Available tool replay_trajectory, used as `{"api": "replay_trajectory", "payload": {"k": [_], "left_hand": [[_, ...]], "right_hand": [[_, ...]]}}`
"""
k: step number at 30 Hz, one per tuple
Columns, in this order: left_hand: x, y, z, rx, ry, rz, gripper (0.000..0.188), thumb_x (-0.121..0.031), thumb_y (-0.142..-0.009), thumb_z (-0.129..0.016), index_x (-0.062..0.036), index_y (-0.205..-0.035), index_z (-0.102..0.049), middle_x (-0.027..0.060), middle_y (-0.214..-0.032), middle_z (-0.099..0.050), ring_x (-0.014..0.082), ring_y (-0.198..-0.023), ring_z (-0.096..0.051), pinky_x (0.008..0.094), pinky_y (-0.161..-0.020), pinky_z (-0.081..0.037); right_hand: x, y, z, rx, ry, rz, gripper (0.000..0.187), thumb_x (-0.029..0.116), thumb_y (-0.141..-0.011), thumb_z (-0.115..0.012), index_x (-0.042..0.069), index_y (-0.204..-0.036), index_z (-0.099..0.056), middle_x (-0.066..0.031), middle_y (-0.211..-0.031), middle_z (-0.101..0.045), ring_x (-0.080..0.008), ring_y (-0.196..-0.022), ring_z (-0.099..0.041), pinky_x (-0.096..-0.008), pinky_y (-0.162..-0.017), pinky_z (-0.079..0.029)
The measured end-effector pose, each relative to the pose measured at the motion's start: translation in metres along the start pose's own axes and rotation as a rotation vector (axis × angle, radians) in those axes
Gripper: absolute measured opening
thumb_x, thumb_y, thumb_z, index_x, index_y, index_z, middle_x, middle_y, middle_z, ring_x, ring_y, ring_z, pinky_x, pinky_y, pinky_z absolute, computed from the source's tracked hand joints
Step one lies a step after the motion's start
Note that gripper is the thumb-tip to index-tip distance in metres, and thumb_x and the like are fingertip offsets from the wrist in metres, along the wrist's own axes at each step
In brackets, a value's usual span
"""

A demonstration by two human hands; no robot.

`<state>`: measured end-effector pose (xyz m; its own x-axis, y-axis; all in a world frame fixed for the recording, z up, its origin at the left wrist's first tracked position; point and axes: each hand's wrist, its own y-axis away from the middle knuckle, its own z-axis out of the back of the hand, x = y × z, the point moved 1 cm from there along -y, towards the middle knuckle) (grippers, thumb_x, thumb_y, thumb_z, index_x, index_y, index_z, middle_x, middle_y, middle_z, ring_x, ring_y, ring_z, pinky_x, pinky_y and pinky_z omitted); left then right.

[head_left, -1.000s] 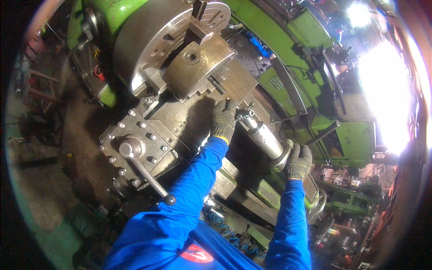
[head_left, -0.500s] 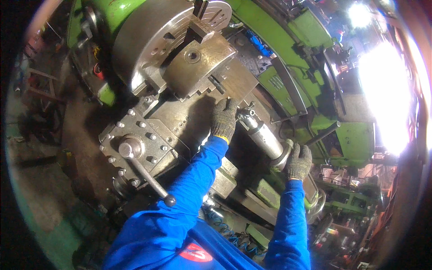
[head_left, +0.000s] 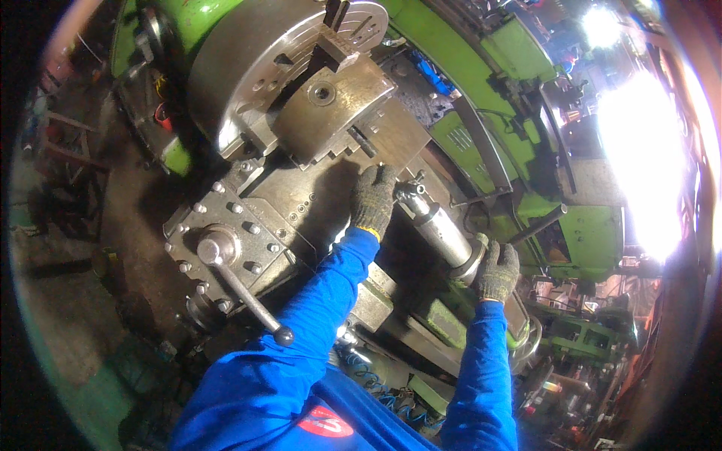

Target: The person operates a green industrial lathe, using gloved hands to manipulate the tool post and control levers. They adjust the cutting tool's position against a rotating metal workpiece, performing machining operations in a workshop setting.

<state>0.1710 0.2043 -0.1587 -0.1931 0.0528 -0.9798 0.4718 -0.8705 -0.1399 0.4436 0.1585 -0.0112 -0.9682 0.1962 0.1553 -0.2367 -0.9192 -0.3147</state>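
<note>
My left hand [head_left: 373, 200], in a dark knitted glove, is in front of the large round lathe chuck [head_left: 244, 64]. Its fingers are closed and bend down at the tips; what they hold, if anything, is hidden. Just right of it, a toothed metal tool head [head_left: 412, 195] sticks out of the steel tailstock barrel [head_left: 444, 234]. Over the barrel's lower right end lies my right hand [head_left: 498, 272], gloved alike, fingers stretched along the tailstock. A thick steel block [head_left: 331, 105] with a round socket stands on the chuck's face, a short rod [head_left: 362, 141] beside it.
Left of my left arm is the square tool post [head_left: 226, 244], ringed with bolts; its ball-ended handle [head_left: 256, 304] reaches to my sleeve. The green machine frame [head_left: 466, 150] runs along behind. A dark lever [head_left: 538, 224] juts out right of my right hand.
Both hands stay almost where they were. The view has shifted very slightly; the chuck, tool and tailstock look the same.
</note>
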Motion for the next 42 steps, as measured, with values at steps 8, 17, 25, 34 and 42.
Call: {"api": "replay_trajectory", "payload": {"k": [8,17,25,34,42], "left_hand": [[-0.010,-0.002,0.008,-0.017,-0.203,-0.084,0.018,-0.018,-0.095,-0.065,-0.0050,-0.107,-0.064,0.0173,-0.104,-0.066,0.0310,-0.097,-0.066,0.0451,-0.081,-0.054],[-0.034,0.010,0.009,-0.190,1.085,0.799,0.030,-0.035,-0.102,-0.059,-0.0086,-0.112,-0.069,0.0021,-0.103,-0.068,0.0130,-0.090,-0.061,0.0330,-0.078,-0.050],[-0.014,0.010,-0.003,-0.147,1.009,0.634,0.034,-0.044,-0.103,-0.061,-0.0129,-0.114,-0.070,0.0011,-0.102,-0.066,0.0120,-0.088,-0.059,0.0294,-0.079,-0.048],[-0.043,0.003,0.018,-0.079,0.918,0.657,0.025,-0.028,-0.098,-0.069,-0.0038,-0.105,-0.070,0.0034,-0.102,-0.067,0.0131,-0.090,-0.060,0.0311,-0.079,-0.049],[-0.045,0.002,0.019,-0.092,0.895,0.607,0.020,-0.023,-0.098,-0.069,-0.0027,-0.101,-0.070,0.0026,-0.096,-0.067,0.0130,-0.087,-0.059,0.0307,-0.076,-0.050]], "right_hand": [[0.013,0.000,0.009,0.037,-0.007,0.025,0.043,0.038,-0.098,-0.066,-0.002,-0.111,-0.072,-0.0248,-0.116,-0.069,-0.0424,-0.112,-0.062,-0.0494,-0.101,-0.046],[-0.014,0.000,-0.012,-0.115,-0.006,0.085,0.041,0.038,-0.098,-0.065,-0.001,-0.110,-0.072,-0.0240,-0.112,-0.068,-0.0422,-0.111,-0.062,-0.0487,-0.098,-0.048],[0.009,-0.002,0.007,0.041,0.009,0.064,0.035,0.035,-0.099,-0.063,0.002,-0.109,-0.072,-0.0215,-0.109,-0.068,-0.0416,-0.107,-0.062,-0.0491,-0.095,-0.048],[0.007,0.001,0.002,-0.053,-0.032,0.097,0.034,0.035,-0.098,-0.063,0.001,-0.097,-0.068,-0.0224,-0.101,-0.065,-0.0436,-0.100,-0.061,-0.0507,-0.090,-0.048],[-0.008,-0.002,-0.007,-0.067,-0.090,0.131,0.031,0.033,-0.098,-0.064,0.002,-0.097,-0.067,-0.0226,-0.098,-0.064,-0.0431,-0.098,-0.061,-0.0506,-0.087,-0.047]]}}
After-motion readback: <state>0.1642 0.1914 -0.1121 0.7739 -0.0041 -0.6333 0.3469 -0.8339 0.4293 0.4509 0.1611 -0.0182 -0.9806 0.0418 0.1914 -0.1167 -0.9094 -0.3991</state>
